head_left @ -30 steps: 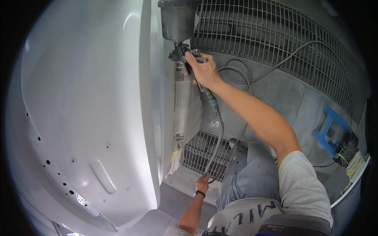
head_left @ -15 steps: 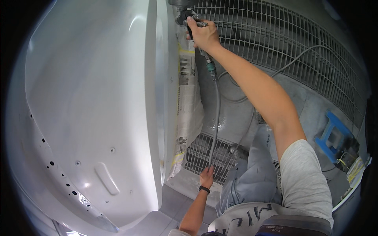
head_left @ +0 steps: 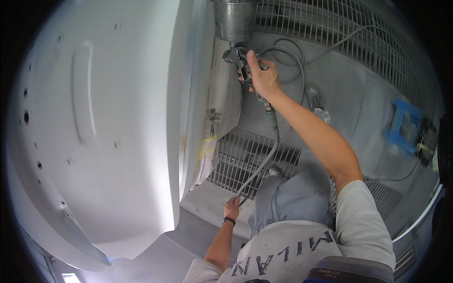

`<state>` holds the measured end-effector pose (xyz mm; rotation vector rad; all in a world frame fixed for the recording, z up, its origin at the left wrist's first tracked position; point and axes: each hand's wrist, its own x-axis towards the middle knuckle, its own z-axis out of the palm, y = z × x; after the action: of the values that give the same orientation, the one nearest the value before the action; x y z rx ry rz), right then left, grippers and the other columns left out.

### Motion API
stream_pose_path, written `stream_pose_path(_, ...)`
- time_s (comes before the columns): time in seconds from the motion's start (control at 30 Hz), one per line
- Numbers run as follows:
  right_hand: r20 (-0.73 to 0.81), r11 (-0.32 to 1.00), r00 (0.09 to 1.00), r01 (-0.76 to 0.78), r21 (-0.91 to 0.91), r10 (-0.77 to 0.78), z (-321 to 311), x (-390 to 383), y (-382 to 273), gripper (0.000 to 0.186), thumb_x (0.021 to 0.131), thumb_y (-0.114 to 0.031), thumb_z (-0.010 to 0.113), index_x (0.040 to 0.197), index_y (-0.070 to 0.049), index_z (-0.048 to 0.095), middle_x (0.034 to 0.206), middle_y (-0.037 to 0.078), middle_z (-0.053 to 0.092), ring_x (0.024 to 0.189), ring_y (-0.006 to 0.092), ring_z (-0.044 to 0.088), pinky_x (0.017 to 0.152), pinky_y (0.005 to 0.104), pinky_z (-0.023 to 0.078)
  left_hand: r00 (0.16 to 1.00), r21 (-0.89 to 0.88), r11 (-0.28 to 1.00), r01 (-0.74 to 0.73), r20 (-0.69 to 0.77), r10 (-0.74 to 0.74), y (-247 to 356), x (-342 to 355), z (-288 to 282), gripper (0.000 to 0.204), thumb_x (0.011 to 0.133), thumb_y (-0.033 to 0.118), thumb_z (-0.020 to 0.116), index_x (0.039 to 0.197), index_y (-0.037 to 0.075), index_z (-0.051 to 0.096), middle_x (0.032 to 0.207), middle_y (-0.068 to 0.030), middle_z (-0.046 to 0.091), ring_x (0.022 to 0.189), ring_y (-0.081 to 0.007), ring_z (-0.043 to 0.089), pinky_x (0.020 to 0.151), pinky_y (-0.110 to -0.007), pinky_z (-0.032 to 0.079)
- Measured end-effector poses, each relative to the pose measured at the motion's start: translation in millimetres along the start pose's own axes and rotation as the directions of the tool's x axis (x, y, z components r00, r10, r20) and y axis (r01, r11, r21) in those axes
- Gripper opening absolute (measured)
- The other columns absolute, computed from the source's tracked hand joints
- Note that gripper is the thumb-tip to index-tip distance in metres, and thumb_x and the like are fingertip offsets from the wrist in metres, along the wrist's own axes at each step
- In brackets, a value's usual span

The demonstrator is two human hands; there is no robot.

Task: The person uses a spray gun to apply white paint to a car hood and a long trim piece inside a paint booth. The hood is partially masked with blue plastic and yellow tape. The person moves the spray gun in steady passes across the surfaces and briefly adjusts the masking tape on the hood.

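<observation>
My right hand point(head_left: 265, 79) is closed round the grip of a spray gun point(head_left: 239, 63), with the arm stretched forward. A grey metal cup point(head_left: 233, 22) sits on top of the gun at the upper edge. From the gun's lower end, past a green coupling point(head_left: 270, 115), a grey air hose point(head_left: 275, 141) runs down toward me. Low in the view, my left hand point(head_left: 231, 208), with a dark wristband, grips this hose. The gun is beside the right-hand edge of a large pale car panel point(head_left: 127, 141), apart from it.
Masking paper point(head_left: 225, 96) with yellow tape hangs along the panel's edge. Floor grates point(head_left: 231, 162) lie below and at the far side. A hose loop point(head_left: 302, 61) rests on the floor near my shoe point(head_left: 314, 96). A blue stand point(head_left: 403, 122) is at the right.
The spray gun in my right hand has come nearer and slightly right, showing its cup. The view has shifted along the panel. My left hand still holds the hose, and my forward foot now shows.
</observation>
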<state>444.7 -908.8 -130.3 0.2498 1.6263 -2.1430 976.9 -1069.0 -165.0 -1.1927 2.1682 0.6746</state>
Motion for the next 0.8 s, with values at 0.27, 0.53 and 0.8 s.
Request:
stream_pose_path(0.27, -0.162, 0.98, 0.984, -0.044, 0.193, 0.076, 86, -86, 29, 0.057, 0.101, -0.054, 0.049, 0.096, -0.001, 0.068, 0.075, 0.006, 0.067, 0.068, 0.0165, 0.071, 0.043, 0.0295, 0.049, 0.994, -0.07, 0.996, -0.048, -0.1, 0.041, -146, -49, -8, 0.037, 0.099, 0.038, 0.058, 0.093, 0.004, 0.073, 0.08, -0.0144, 0.073, 0.076, -0.028, 0.071, 0.069, -0.037, 0.052)
stream_pose_path(0.53, -0.258, 0.99, 0.965, 0.074, 0.117, -0.041, 122, -79, 18, 0.054, 0.101, -0.049, 0.052, 0.091, 0.002, 0.067, 0.066, 0.008, 0.066, 0.059, 0.0192, 0.07, 0.045, 0.0316, 0.055, 0.996, -0.13, 0.99, -0.056, -0.078, 0.046, -150, -58, -14, 0.039, 0.102, 0.038, 0.054, 0.1, 0.004, 0.074, 0.079, -0.0097, 0.073, 0.08, -0.0228, 0.071, 0.075, -0.035, 0.052)
stream_pose_path(0.8, -0.244, 0.987, 0.969, 0.066, 0.146, -0.028, 140, -80, 41, 0.052, 0.1, -0.047, 0.055, 0.086, 0.002, 0.065, 0.062, 0.006, 0.061, 0.058, 0.0176, 0.07, 0.042, 0.0305, 0.053, 0.998, -0.15, 0.987, -0.06, -0.015, 0.058, -169, -50, -12, 0.042, 0.105, 0.037, 0.051, 0.1, 0.002, 0.073, 0.081, -0.0093, 0.074, 0.081, -0.0219, 0.071, 0.076, -0.033, 0.052)
